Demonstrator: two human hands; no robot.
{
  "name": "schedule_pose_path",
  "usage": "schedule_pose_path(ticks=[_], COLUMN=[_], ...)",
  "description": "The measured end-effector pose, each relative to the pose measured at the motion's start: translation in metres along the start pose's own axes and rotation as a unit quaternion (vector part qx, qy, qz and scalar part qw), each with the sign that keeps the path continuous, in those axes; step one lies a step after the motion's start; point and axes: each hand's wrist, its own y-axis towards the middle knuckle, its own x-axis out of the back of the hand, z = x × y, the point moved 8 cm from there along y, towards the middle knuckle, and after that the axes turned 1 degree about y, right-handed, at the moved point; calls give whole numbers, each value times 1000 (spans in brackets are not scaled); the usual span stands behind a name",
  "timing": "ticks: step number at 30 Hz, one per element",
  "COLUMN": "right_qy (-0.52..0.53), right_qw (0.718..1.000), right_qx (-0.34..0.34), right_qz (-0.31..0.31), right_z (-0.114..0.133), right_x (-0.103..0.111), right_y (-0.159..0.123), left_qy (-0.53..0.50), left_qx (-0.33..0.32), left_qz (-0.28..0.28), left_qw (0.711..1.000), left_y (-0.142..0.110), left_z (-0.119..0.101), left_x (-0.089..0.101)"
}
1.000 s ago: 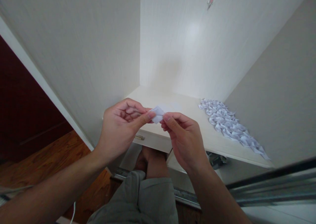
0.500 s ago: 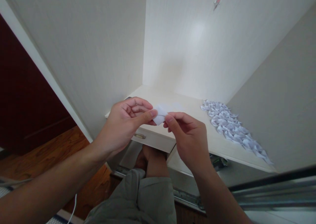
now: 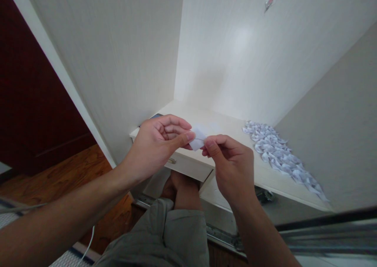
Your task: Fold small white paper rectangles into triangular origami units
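Observation:
A small folded piece of white paper (image 3: 198, 140) is held up between both hands, above the front edge of the white shelf (image 3: 232, 131). My left hand (image 3: 165, 139) pinches its left side between thumb and fingers. On the right corner, the thumb and forefinger of my right hand (image 3: 228, 157) are closed. A crease runs across the paper's face. Along the shelf's right side lies a long pile of many folded white paper pieces (image 3: 279, 151), overlapping one another. Some faint white paper (image 3: 212, 126) appears to lie on the shelf behind the hands.
Beneath the shelf are a drawer (image 3: 188, 166) with a metal handle and an open compartment holding a dark object (image 3: 264, 195). White panels enclose the shelf at left, back and right. A dark object (image 3: 157, 116) sits at its left end. A white cable (image 3: 88, 245) hangs lower left.
The view has shifted slightly, so the shelf and hands appear a little farther right. Both hands keep their pinch on the paper, which looks slightly turned.

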Motion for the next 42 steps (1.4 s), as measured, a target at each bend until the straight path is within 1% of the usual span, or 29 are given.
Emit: schedule_pose_path(ticks=[4, 8, 10, 14, 17, 20, 23, 26, 29, 32, 34, 36, 38, 40, 42], right_qy=[63, 113, 121, 122, 116, 103, 78, 30, -3, -2, 8, 18, 25, 27, 30], right_qw=[998, 993, 992, 991, 991, 993, 997, 996, 992, 991, 991, 990, 989, 989, 989], right_qx=[-24, -40, -45, -58, -65, -46, 8, 51, 71, 63, 52, 46, 43, 41, 36], right_qz=[-3, 0, 2, 10, 27, 32, 27, 70, 105, 117, 127, 134, 138, 139, 140], right_z=[-15, -27, -28, -26, -23, -16, -7, -1, -1, -4, -6, -7, -8, -8, -9], right_x=[1, 1, 1, -2, -7, -8, -3, -3, -3, -2, -2, -2, -2, -2, -2], right_y=[1, -1, -1, -2, -3, -5, -6, -7, -8, -6, -6, -6, -6, -5, -5], left_qy=[11, 18, 28, 57, 89, 102, 90, 87, 84, 66, 62, 67, 81, 104, 150], left_qx=[-16, -24, -31, -66, -83, -76, -58, -50, -57, -66, -59, -53, -61, -83, -113], left_qz=[-5, 5, 6, 0, 0, 7, 25, 45, 69, 117, 141, 142, 131, 123, 127], left_qw=[1000, 1000, 999, 996, 993, 992, 994, 994, 992, 989, 986, 986, 986, 984, 974], left_y=[-1, -6, -10, -17, -19, -18, -16, -15, -15, -18, -19, -20, -20, -20, -20], left_z=[-2, -2, -2, -7, -10, -7, -2, 3, 6, 8, 11, 13, 11, 6, 1], left_x=[1, 3, 4, 4, 3, 2, 0, 0, 0, -3, -5, -4, -3, -1, -2])
